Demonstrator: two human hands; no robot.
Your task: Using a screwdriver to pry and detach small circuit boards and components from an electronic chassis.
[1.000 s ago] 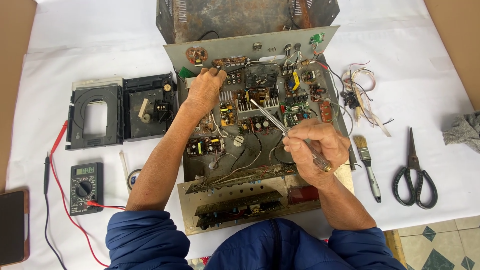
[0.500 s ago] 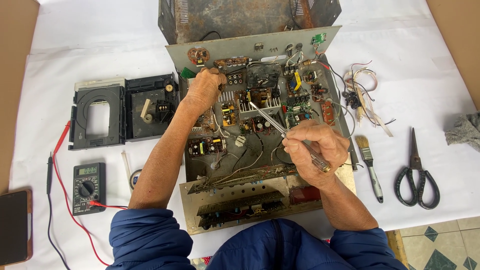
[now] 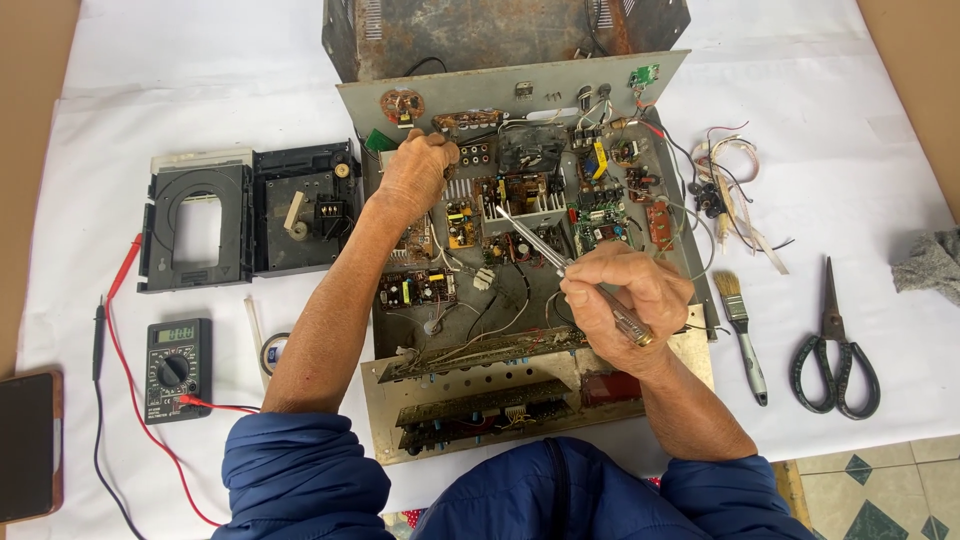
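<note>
We note a white-covered worktop [image 3: 200, 90] carrying an opened metal chassis [image 3: 540, 390] full of circuit boards [image 3: 520, 200]. The right hand [image 3: 625, 295] pinches a screwdriver [image 3: 560, 262], its tip on the central boards. The left hand [image 3: 415, 170], fingers curled, presses the far-left boards. A multimeter [image 3: 178, 368] lies near left; a brush [image 3: 740, 320] and scissors [image 3: 835, 345] lie right.

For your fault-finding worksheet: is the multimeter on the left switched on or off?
On: the multimeter shows lit digits on its greenish display, and its red lead is plugged in.
</note>
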